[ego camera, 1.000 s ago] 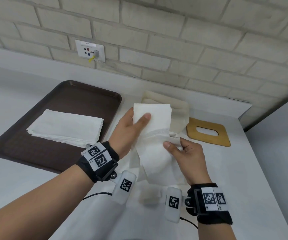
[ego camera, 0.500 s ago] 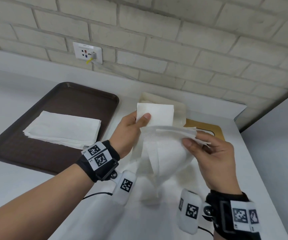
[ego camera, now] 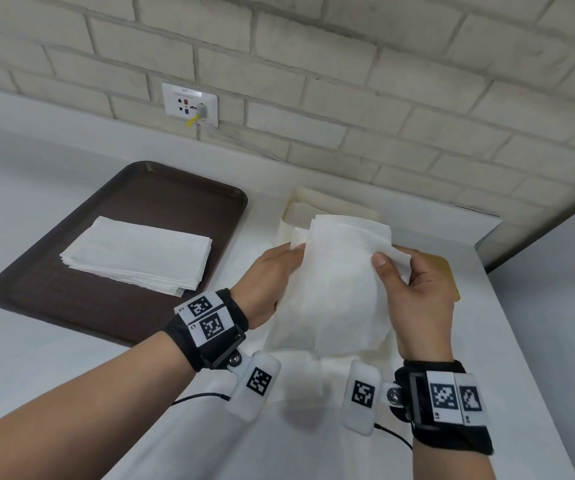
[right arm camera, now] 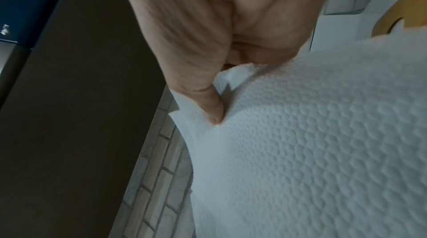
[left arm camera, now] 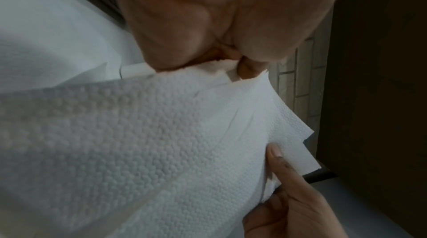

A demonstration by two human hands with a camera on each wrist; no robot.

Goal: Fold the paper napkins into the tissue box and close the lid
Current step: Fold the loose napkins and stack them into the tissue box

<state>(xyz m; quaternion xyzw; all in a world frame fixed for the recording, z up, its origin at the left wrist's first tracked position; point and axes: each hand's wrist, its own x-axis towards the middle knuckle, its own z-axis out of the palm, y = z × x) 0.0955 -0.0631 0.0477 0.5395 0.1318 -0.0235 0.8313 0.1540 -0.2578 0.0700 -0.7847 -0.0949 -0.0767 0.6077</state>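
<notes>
I hold a white embossed paper napkin (ego camera: 334,285) up in front of me, folded over on itself. My left hand (ego camera: 272,271) pinches its upper left edge, and my right hand (ego camera: 414,282) pinches its upper right corner under the thumb. The same napkin (left arm camera: 161,150) fills the left wrist view and the napkin (right arm camera: 312,141) fills the right wrist view. Behind it stands the cream tissue box (ego camera: 317,206), open at the top. Its wooden lid (ego camera: 447,271) lies flat to the box's right, mostly hidden by my right hand. A stack of napkins (ego camera: 137,254) rests on the brown tray (ego camera: 71,306).
The white counter (ego camera: 54,368) meets a pale brick wall (ego camera: 348,81) with a socket plate (ego camera: 189,105) and plugged cable. The counter's right edge (ego camera: 521,341) drops off beside my right wrist. Thin black cables trail from both wrist cameras.
My right hand has brought the napkin's lower half up and over to meet the top edge, so the sheet now hangs doubled. My left hand kept its hold and lowered a little.
</notes>
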